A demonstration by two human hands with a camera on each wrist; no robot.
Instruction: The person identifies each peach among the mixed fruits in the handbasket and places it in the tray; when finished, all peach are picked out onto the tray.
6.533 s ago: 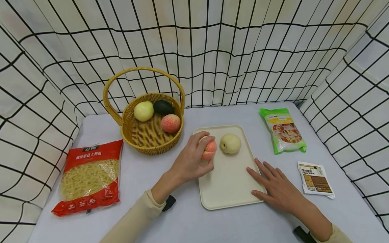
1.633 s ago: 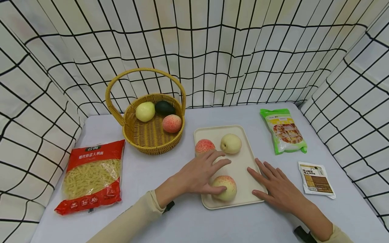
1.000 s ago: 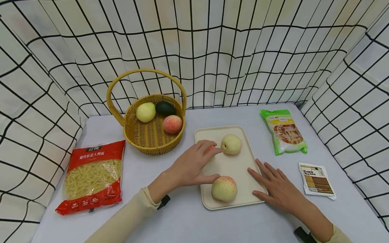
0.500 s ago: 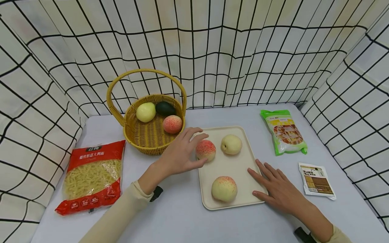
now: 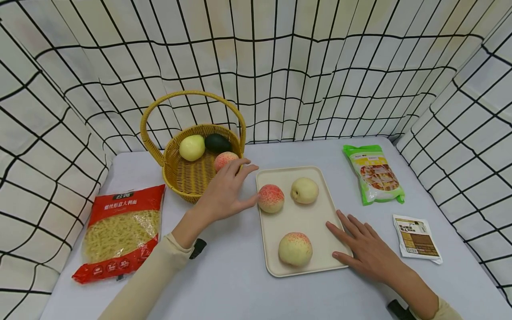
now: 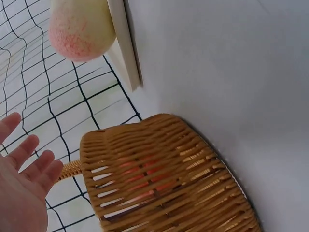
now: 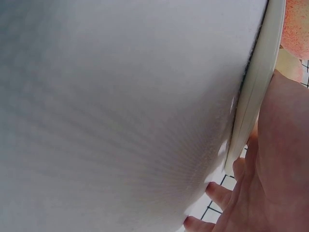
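Observation:
My left hand [image 5: 226,189] is empty, its fingers spread, beside the right rim of the wicker basket [image 5: 188,178]. Its fingertips overlap a peach [image 5: 225,159] inside the basket in the head view. In the left wrist view the palm [image 6: 21,193] faces the woven wall [image 6: 159,179]. A cream tray [image 5: 312,226] holds a red-speckled peach [image 5: 271,198] at the left, a larger pale peach [image 5: 295,249] at the front and a pale yellow pear-like fruit [image 5: 305,190] at the back. My right hand [image 5: 364,246] rests with straight fingers on the tray's right edge.
The basket also contains a yellow-green fruit [image 5: 192,148] and a dark green avocado [image 5: 218,143], under a tall arched handle [image 5: 192,92]. A red pasta bag [image 5: 122,233] lies left. On the right are a green food packet [image 5: 376,173] and a small white-brown packet [image 5: 417,238].
The left hand, which earlier gripped a peach over the tray, has let go and moved left to the basket. Two peaches now show on the tray. The right hand stays put.

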